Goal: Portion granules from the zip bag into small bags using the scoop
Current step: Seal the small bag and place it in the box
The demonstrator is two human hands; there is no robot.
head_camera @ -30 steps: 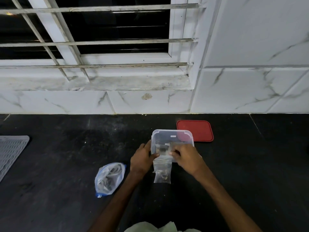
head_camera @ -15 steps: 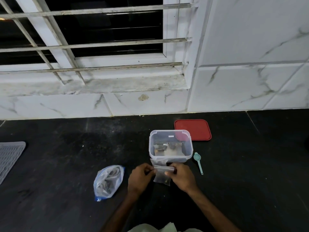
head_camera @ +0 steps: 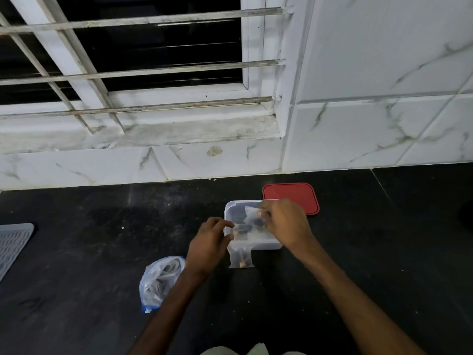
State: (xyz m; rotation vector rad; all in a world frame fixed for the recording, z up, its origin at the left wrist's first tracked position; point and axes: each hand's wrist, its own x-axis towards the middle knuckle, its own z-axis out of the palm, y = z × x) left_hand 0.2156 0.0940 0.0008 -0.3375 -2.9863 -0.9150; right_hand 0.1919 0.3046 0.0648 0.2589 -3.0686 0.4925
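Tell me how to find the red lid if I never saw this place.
Look along the black counter to where it meets the white marble wall, right of the window. The red lid lies flat there, just behind the clear plastic tub. It is the only red thing, a thin square with rounded corners.

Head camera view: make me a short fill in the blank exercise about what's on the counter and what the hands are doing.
1. The lid lying behind the clear container is coloured ___.
2. The zip bag lies on the counter to the ___ of the container.
3. The right hand pinches a small bag above the open clear ___.
Missing words: red; left; container.
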